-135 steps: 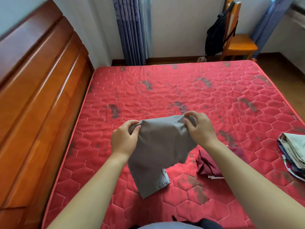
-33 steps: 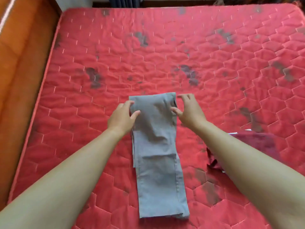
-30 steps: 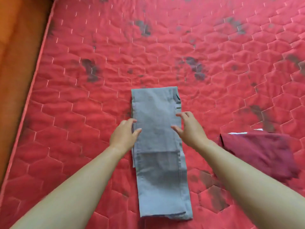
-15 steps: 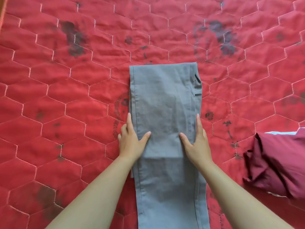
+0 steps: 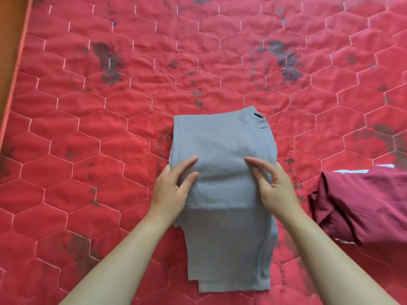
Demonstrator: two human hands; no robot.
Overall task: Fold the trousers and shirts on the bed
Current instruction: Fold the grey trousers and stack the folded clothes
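Note:
Grey trousers (image 5: pixel 222 137), folded lengthwise into a long strip, lie on the red quilted mattress (image 5: pixel 88 119) with the waist end away from me. My left hand (image 5: pixel 172 188) pinches the strip's left edge about halfway along, thumb on top. On the right edge at the same height, my right hand (image 5: pixel 276 187) grips with thumb and fingers curled into the cloth. The fabric bulges slightly between the two hands. A crumpled maroon garment (image 5: pixel 363 205) lies to the right, apart from the trousers.
The wooden bed frame (image 5: pixel 8 40) runs along the left edge of the mattress. A bit of white fabric (image 5: pixel 352 171) shows at the top of the maroon garment. Dark stains mark the mattress around the trousers.
The trousers went from held in the air to lying flat as a strip. In the last half second my hands went from resting flat on its edges to pinching them, bunching the cloth.

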